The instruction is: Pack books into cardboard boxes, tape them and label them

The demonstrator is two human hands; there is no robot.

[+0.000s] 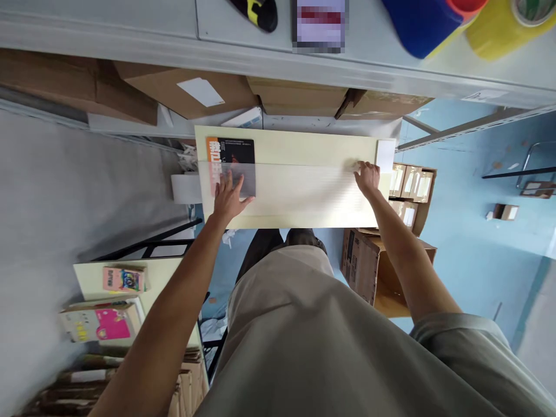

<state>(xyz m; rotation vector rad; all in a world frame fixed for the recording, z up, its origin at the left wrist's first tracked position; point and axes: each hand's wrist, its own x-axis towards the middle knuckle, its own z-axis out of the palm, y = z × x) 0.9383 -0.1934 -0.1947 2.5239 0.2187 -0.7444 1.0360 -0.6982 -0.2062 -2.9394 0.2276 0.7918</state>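
Note:
A black and orange book point(237, 152) lies at the left end of a long pale-yellow board point(299, 147). A sheet of clear plastic film point(295, 191) is stretched across the board and covers the lower part of the book. On the film over the book's lower half rests my left hand point(229, 197), open with fingers spread. Towards the board's right end, my right hand point(368, 175) is closed, its fingers pinching the film near its upper edge. Just above that hand is a small white block or pad point(384, 155).
Cardboard boxes point(299, 98) line a shelf behind the board, below a grey upper shelf point(165, 37) holding a tape roll point(536, 8). An open carton point(393, 278) stands at lower right. Books point(102, 324) lie on a side table point(163, 272) at left.

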